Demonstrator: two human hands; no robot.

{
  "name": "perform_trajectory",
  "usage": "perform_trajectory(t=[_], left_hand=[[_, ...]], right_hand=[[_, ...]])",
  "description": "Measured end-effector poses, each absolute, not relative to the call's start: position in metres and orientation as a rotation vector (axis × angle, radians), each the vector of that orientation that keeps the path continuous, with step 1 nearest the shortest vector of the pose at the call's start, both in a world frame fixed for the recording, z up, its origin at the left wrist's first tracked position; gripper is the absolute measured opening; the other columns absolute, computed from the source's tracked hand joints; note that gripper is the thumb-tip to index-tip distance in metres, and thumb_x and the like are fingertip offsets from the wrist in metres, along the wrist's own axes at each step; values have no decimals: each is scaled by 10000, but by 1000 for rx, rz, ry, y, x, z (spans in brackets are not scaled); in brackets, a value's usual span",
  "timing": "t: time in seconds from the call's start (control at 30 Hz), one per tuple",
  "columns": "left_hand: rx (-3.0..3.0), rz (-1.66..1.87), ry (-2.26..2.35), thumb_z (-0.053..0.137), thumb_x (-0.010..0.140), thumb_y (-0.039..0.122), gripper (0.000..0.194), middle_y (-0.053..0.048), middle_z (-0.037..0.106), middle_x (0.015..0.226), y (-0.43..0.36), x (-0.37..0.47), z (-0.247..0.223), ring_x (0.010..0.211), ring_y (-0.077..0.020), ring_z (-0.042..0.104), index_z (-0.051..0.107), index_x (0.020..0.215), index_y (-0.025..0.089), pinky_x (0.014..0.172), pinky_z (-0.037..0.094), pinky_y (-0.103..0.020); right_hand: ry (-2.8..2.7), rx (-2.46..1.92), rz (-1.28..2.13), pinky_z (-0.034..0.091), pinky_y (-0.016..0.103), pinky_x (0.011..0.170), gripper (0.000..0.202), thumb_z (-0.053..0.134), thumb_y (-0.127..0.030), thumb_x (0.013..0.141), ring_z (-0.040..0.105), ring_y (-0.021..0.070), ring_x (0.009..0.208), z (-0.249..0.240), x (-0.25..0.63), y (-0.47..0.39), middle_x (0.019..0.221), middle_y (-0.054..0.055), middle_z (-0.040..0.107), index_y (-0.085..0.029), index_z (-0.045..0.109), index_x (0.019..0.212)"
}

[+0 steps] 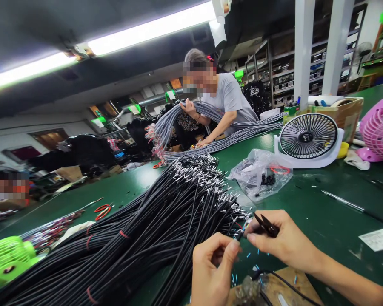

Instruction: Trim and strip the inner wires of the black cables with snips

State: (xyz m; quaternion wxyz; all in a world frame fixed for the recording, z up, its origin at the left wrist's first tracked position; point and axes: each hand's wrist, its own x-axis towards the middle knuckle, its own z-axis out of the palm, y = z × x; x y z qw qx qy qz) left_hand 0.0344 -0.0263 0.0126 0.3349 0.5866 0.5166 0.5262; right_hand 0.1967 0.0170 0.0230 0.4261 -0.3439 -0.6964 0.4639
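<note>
While your left hand has its fingers closed on the end of a black cable, your right hand has its fingers pinched together on the thin colored wires poking out of it, dark snips tucked in that same hand. That cable end sits between your hands, right by the white-tipped end of a big black cable bundle on the green worktop. Past your right hand there's a clear plastic bag, with a white-framed fan just behind it. Across from you, a person handles gray cables.
</note>
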Motion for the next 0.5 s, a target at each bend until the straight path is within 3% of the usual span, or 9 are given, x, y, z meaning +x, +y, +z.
perform_trajectory(t=[0.23, 0.5], left_hand=[[1596, 1388, 1388, 598, 776, 398, 349, 19, 460, 491, -27, 35, 13, 457, -91, 366, 581, 538, 144, 437, 259, -209], [1661, 1432, 1396, 632, 766, 328, 272, 22, 502, 526, -27, 35, 13, 494, -100, 445, 588, 568, 147, 476, 316, -195]], right_hand=[[-1660, -866, 1175, 320, 229, 498, 174, 563, -255, 720, 396, 105, 533, 22, 197, 20, 601, -11, 521, -138, 673, 786], [-1680, -814, 1153, 325, 219, 522, 141, 576, -256, 772, 404, 102, 579, 22, 198, 16, 631, -15, 497, -129, 627, 739]])
